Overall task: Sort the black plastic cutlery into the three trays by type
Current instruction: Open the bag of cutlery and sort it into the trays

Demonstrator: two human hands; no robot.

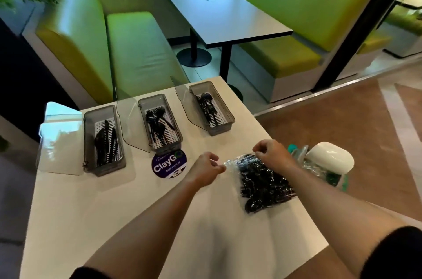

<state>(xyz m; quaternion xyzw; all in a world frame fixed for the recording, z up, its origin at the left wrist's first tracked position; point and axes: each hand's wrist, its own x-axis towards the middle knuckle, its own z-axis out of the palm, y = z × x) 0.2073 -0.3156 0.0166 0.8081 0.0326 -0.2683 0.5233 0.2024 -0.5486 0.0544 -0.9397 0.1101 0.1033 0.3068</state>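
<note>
1. My left hand (206, 167) and right hand (270, 152) both pinch the far edge of the bag (265, 185), fingers curled on the clear film.
2. The bag, full of black cutlery, lies on the bench (114, 198), right of centre. Its long axis runs from my hands back toward me.
3. The trays sit beyond and to the left. The right tray (225, 109) is nearest, then the middle tray (142, 123) and the left tray (88, 141).
4. The bench is white, and a green booth stands behind it.
</note>
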